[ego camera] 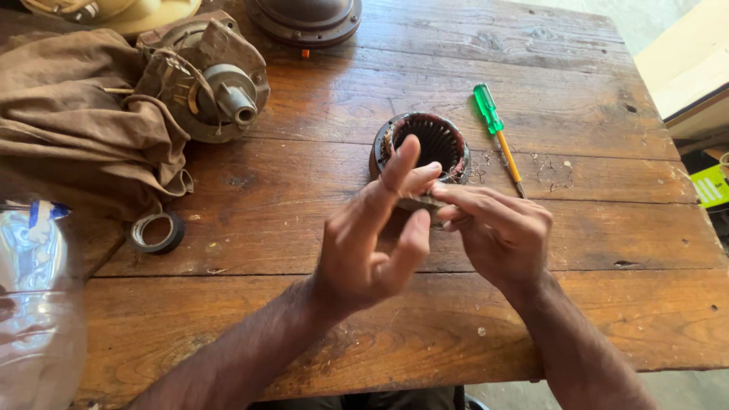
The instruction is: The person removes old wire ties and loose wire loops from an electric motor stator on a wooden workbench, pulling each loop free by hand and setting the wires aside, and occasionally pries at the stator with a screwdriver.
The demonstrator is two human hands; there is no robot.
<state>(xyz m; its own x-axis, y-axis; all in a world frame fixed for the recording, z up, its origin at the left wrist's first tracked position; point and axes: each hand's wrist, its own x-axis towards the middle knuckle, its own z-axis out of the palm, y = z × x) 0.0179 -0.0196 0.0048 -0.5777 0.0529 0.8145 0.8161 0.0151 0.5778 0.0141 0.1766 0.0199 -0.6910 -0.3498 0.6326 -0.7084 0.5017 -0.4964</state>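
The round stator ring (422,144) stands on the wooden worktop (304,190), its bore facing up, just beyond both hands. The left hand (372,243) and right hand (497,228) meet at its near rim, fingers (414,178) pinched together on something too small to tell.

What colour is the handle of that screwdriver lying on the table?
The screwdriver has a translucent green handle and an orange shaft, seen clearly in the head view.
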